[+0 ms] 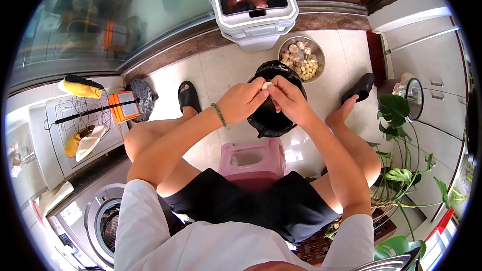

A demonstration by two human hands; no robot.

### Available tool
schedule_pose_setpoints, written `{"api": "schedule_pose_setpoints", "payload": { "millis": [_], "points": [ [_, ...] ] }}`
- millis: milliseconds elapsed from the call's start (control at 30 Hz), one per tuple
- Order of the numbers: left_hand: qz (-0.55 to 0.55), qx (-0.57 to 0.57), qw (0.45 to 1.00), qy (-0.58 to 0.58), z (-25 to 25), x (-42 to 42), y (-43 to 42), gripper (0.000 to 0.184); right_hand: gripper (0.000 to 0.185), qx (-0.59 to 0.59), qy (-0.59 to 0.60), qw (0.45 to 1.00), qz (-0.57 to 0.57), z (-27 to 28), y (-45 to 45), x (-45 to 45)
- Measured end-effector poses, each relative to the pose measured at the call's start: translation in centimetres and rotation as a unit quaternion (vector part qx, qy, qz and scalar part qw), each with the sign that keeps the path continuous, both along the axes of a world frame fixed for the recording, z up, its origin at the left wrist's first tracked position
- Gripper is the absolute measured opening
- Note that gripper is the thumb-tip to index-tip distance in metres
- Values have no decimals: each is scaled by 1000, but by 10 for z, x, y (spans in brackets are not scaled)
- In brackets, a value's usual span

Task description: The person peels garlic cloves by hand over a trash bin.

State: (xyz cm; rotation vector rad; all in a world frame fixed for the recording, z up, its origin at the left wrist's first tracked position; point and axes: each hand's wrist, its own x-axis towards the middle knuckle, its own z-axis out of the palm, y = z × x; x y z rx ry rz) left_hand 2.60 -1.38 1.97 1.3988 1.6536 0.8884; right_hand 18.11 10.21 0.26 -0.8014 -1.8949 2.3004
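Note:
My left hand point(245, 99), with a green bead bracelet at its wrist, pinches a small pale garlic clove point(266, 86). From the other side my right hand point(289, 101) closes its thumb and fingers on the same clove. Both hands are over a bin lined with a black plastic bag point(267, 125), whose inside is mostly dark and hidden. Just beyond the bin, to the right, a steel bowl point(321, 59) holds whole garlic bulbs point(293, 49) and a heap of pale cloves point(308, 69).
A pink plastic stool point(233, 170) stands between my legs. Ahead is a white box-like appliance point(253, 30) with a dark panel. A washing machine point(108, 221) is at lower left, beside a wire shoe rack point(83, 115). Potted plants point(394, 110) line the right side.

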Motion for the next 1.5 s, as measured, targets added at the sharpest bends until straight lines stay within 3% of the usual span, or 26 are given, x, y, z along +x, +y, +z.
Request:
{"api": "schedule_pose_setpoints", "payload": {
  "millis": [100,167,433,500,600,667,767,800,967,1067,1167,1267,1333,1400,1500],
  "points": [
    [-15,-24,1000,-11,5,-3,-1,23,12,-41,64,994,-84,2,-4,-4],
    [-4,-28,999,-45,6,-3,-2,22,10,26,116,984,-129,-2,-3,-3],
    [-30,-55,998,-25,-3,-13,-4,23,12,109,22,991,-79,-9,2,5],
    [-42,-57,997,-34,-2,-10,-4,23,10,113,134,976,-129,-4,-8,-2],
    [-25,-70,990,-120,-4,-4,-6,22,10,125,158,977,-68,-10,-6,1],
    [-3,-59,974,-219,-18,-2,-8,26,10,91,148,980,-94,-8,-9,-1],
    [51,-23,972,-228,-21,8,-5,19,7,12,120,983,-142,-9,-11,-3],
    [51,-24,972,-228,-19,8,-5,19,6,7,125,981,-148,-8,-13,-3],
    [37,58,998,0,-7,12,-1,17,10,55,120,975,-178,-8,-19,-6],
    [28,75,995,56,-1,13,5,18,14,49,108,969,-215,-7,-21,-8],
    [-26,114,984,137,0,11,8,20,18,-13,102,970,-222,-5,-16,-7],
    [-12,68,995,78,4,13,9,23,17,67,92,974,-194,-11,-12,-5],
    [7,32,998,46,8,9,10,23,15,-67,108,969,-213,2,-11,-7],
    [26,-3,1000,14,8,6,11,23,14,-56,122,969,-205,4,-10,-8],
    [29,38,998,-35,6,5,11,22,13,-38,136,972,-186,4,-6,-8]
  ]
}}
